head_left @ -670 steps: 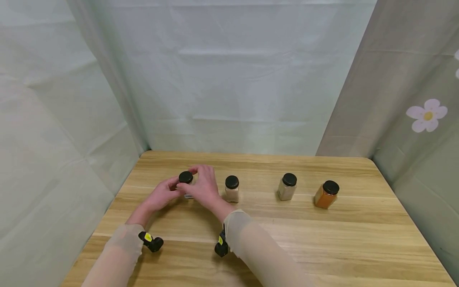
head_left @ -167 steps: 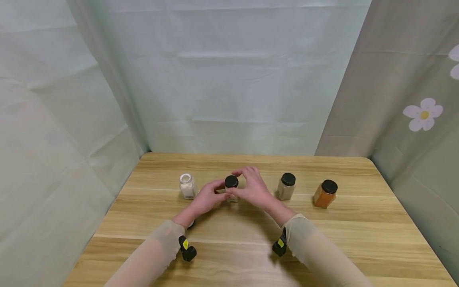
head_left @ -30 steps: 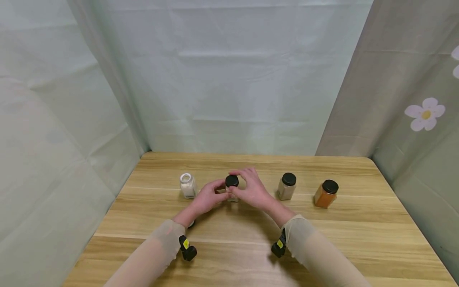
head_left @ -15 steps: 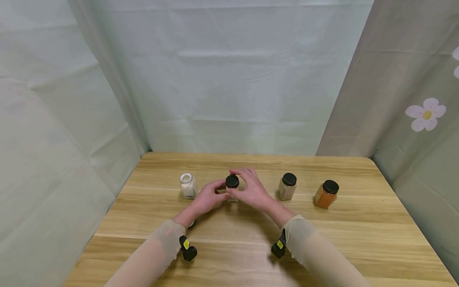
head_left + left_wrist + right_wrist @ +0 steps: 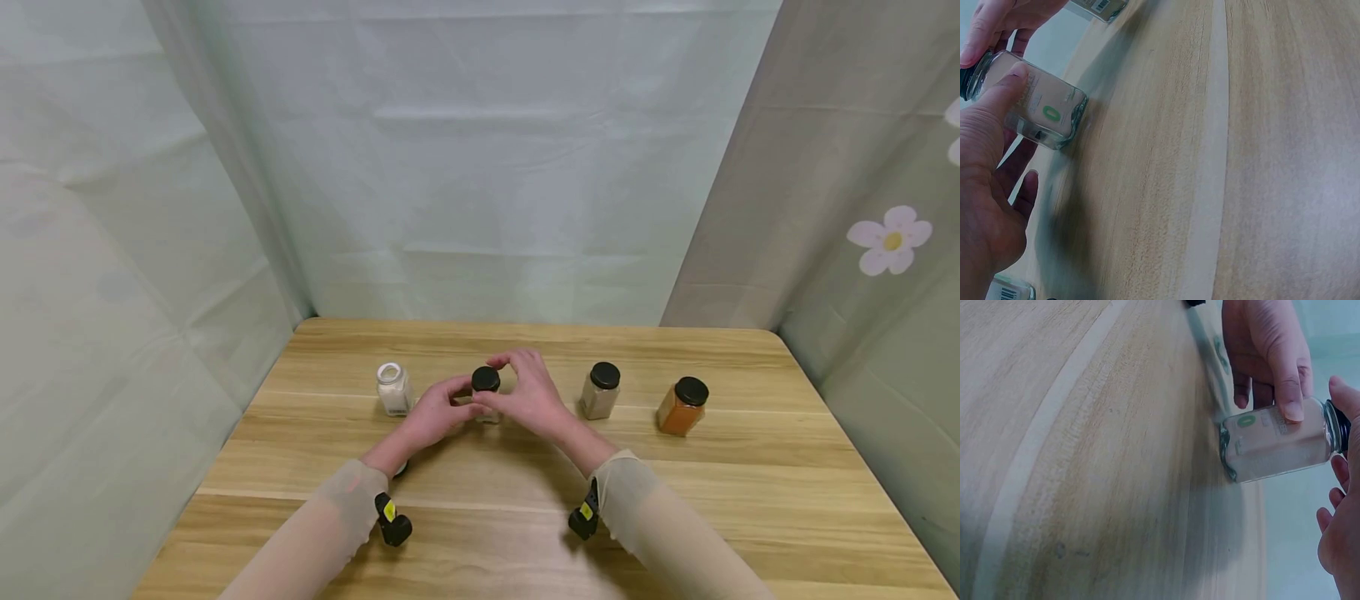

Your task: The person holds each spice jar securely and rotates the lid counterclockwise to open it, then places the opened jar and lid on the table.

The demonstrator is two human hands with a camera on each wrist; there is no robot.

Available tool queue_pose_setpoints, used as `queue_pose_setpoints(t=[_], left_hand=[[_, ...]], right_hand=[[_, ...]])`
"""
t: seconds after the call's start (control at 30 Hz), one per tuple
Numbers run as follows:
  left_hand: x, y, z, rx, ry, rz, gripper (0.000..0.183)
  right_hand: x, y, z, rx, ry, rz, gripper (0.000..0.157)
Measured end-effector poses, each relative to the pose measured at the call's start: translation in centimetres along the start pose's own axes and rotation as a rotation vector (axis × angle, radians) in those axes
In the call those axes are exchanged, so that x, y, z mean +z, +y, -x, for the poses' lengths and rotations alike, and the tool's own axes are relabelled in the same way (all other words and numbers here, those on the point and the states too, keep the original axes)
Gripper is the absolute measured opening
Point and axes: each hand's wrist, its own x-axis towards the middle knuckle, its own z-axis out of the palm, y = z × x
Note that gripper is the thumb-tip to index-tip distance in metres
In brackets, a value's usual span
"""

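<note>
In the head view a spice jar (image 5: 487, 412) with a black lid (image 5: 485, 378) stands on the table between both hands. My left hand (image 5: 435, 417) grips the glass body from the left, its thumb across the label of the jar (image 5: 1054, 112) in the left wrist view. From the right, my right hand (image 5: 528, 402) has thumb and fingers around the lid. The right wrist view shows the pale powder inside the jar (image 5: 1279, 447), and the right fingers partly cover the lid (image 5: 1338, 425).
An uncapped jar of white powder (image 5: 393, 392) stands to the left. To the right are a black-lidded beige jar (image 5: 600, 396) and an orange one (image 5: 681, 408). A small dark-edged round object (image 5: 401, 469), perhaps a lid, is mostly hidden by the left forearm.
Both hands have moved from the leftmost jar, then black-lidded and now uncapped, to the jar on its right. Over the last second, the right fingers shift slightly at the lid while the left stays put.
</note>
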Motion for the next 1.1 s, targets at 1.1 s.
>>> queue_pose_setpoints(t=[1.1], left_hand=[[0.10, 0.09, -0.01, -0.011, 0.015, -0.014, 0.048]], right_hand=[[-0.20, -0.03, 0.09, -0.076, -0.083, -0.045, 0.049]])
